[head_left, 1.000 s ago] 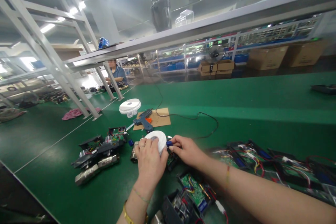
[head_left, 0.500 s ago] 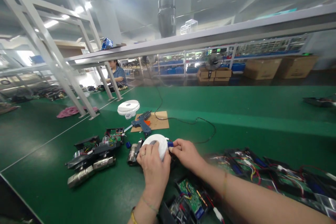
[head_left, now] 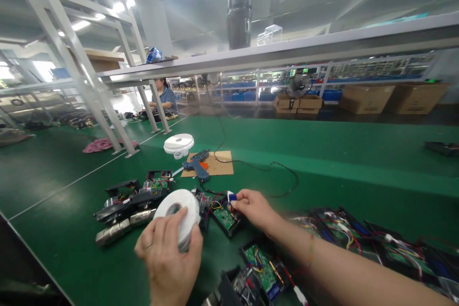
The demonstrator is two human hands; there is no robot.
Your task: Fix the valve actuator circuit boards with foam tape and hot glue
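My left hand (head_left: 168, 260) is closed round a white roll of tape (head_left: 178, 209), held up off the green bench at lower centre. My right hand (head_left: 253, 208) pinches a small blue part (head_left: 232, 197) with a white end, just above an open assembly with a green circuit board (head_left: 224, 216) and coloured wires. The board lies between my two hands.
Black and silver assemblies (head_left: 131, 201) lie to the left. A blue glue gun (head_left: 196, 166) rests on cardboard (head_left: 215, 164) beyond, with spare tape rolls (head_left: 178, 144) behind it. More boards and wiring (head_left: 362, 236) spread to the right. A seated person (head_left: 164, 98) works far off.
My left hand has pulled the tape roll away from the assembly, down and to the left, which uncovers the circuit board. My right hand stays pinched on the blue part.
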